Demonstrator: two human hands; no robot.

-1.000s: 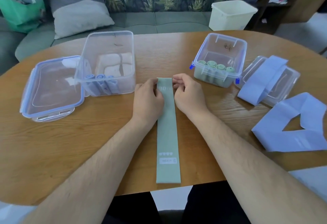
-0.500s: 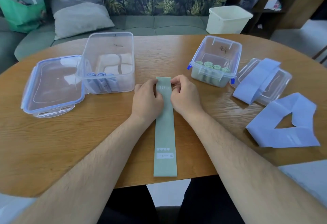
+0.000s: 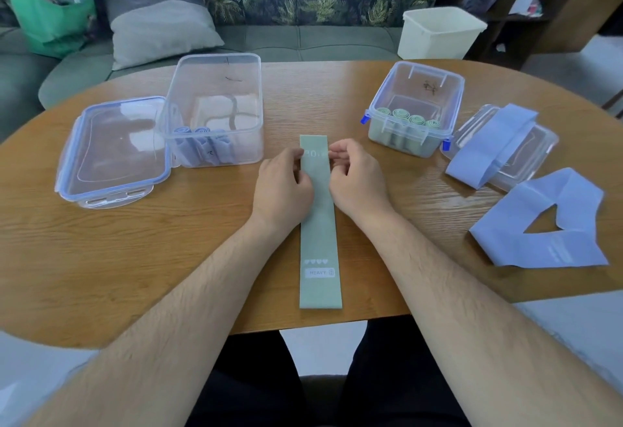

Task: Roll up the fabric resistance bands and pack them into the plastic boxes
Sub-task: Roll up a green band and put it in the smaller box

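L hand [image 3: 283, 187] & R hand [image 3: 357, 178], fingers curled, pinch opposite long edges of the green band [image 3: 320, 234] near its far end. Vs 0.5 s ago, the fingertips are off the end itself, so more flat, unrolled strip shows beyond them. Band lies flat on the table [image 3: 135, 258], running back toward the person. Beyond-right of grip: box w/ green rolls [image 3: 451, 96]; beyond-left: box w/ blue rolls [image 3: 215, 89]. Farther right: loose blue bands [image 3: 539, 234].

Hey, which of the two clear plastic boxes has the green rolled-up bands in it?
The smaller clear plastic box with blue clips on the right holds the green rolls; the taller clear box on the left holds blue rolls.
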